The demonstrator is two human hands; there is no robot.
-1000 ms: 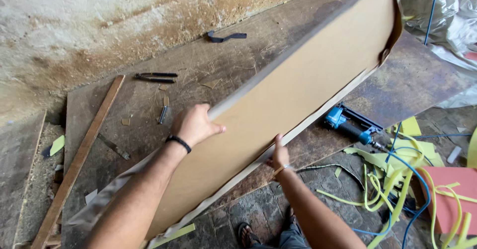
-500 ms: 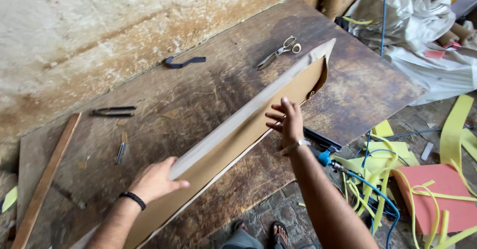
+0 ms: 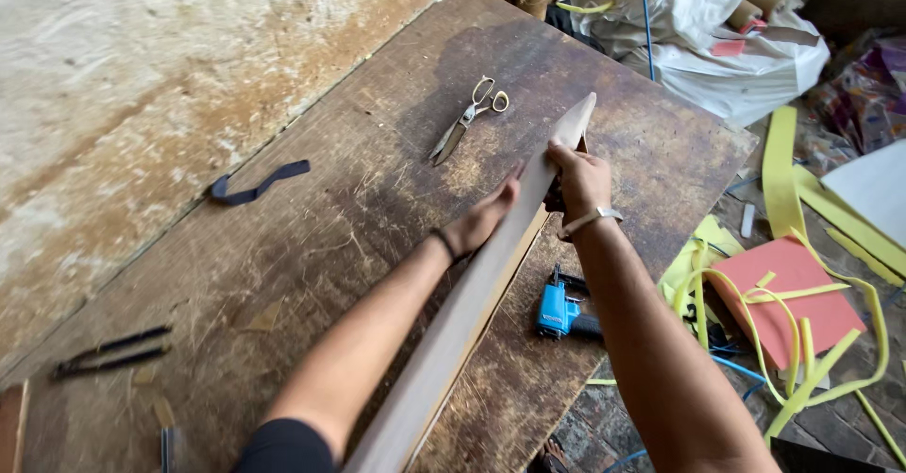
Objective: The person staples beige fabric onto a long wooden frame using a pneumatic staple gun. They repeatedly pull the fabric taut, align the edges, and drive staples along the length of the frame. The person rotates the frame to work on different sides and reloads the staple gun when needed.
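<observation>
A person is standing at a worn, dark wooden worktop [image 3: 311, 275] set against a stained plaster wall [image 3: 123, 67], holding a long brown board [image 3: 462, 322] on its edge so that it is running diagonally from near their body out toward the far corner of the worktop. The board is looking thin from this angle, pale along its top edge, and whether its lower edge is resting on the worktop is hard to tell.

The left hand [image 3: 483, 218] is pressing flat against the board's left face about two thirds of the way up, fingers stretched out and open along the surface; a dark band is sitting on that wrist. The right hand [image 3: 578, 178] is gripping the board near its far end, fingers curled over the top edge and closed on it, with a light bracelet on the wrist.

Metal scissors [image 3: 467, 122] are lying on the worktop just beyond the left hand, well clear of the board. A dark curved strap [image 3: 257, 183] is lying nearer the wall, and a black hand tool [image 3: 111, 353] is lying at the near left. A blue power tool [image 3: 559, 309] is lying at the worktop's right edge, beside the right forearm. On the floor to the right, yellow strips [image 3: 802, 190] are trailing around a coral-red sheet [image 3: 788, 294], and white plastic bags [image 3: 698, 29] are bunched beyond the far corner.
</observation>
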